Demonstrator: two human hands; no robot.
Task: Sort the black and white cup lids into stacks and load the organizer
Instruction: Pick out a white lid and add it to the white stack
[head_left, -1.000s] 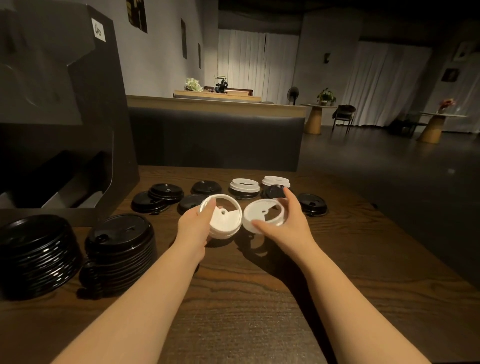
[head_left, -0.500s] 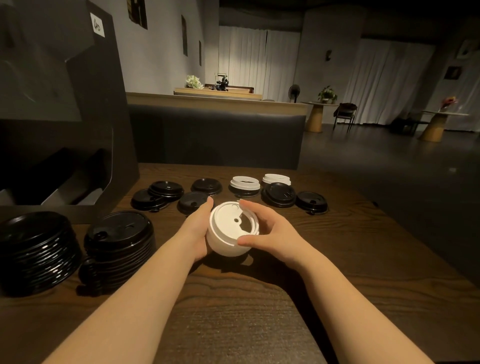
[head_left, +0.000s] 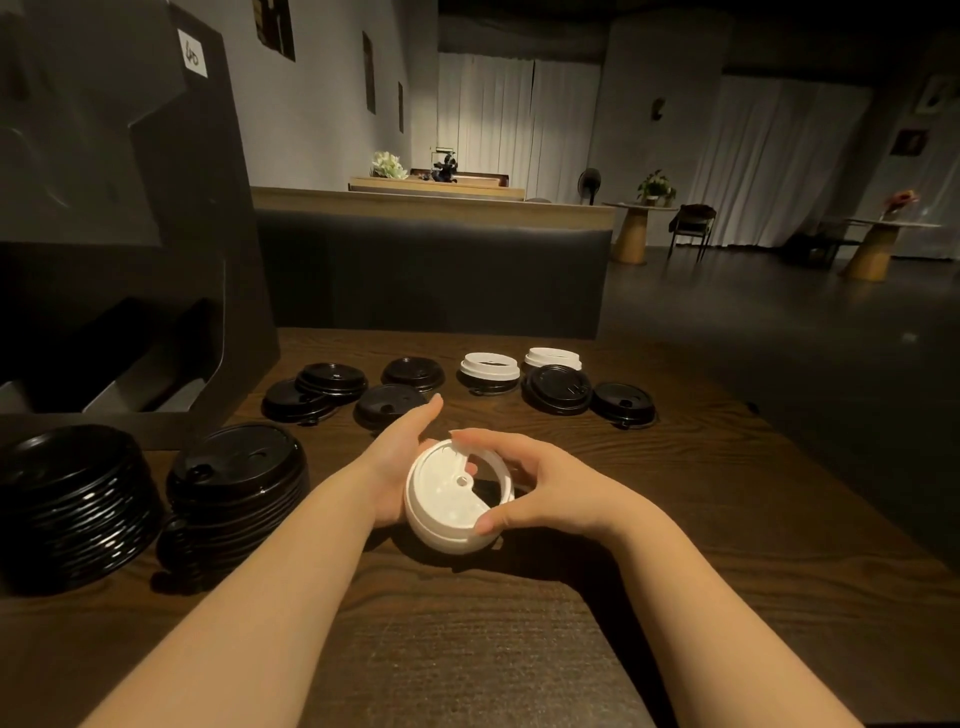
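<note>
A small stack of white lids (head_left: 451, 500) is held tilted just above the wooden table (head_left: 675, 519). My left hand (head_left: 397, 462) cups its left side with straight fingers. My right hand (head_left: 540, 486) grips its right rim, fingers over the far edge and thumb on the near edge. Two tall stacks of black lids (head_left: 236, 480) (head_left: 67, 499) stand at the left. Loose black lids (head_left: 332, 382) (head_left: 557, 387) and two white lids (head_left: 489, 365) (head_left: 552, 357) lie in a row further back. The black organizer (head_left: 130, 234) rises at the far left.
A dark padded bench back (head_left: 431, 275) runs behind the table. The table's right edge drops to a dark floor. Bare wood lies between my forearms and to the right of my hands.
Two separate white lids, one in each hand, came together into one stack. Both hands then drew the stack nearer to me and lower.
</note>
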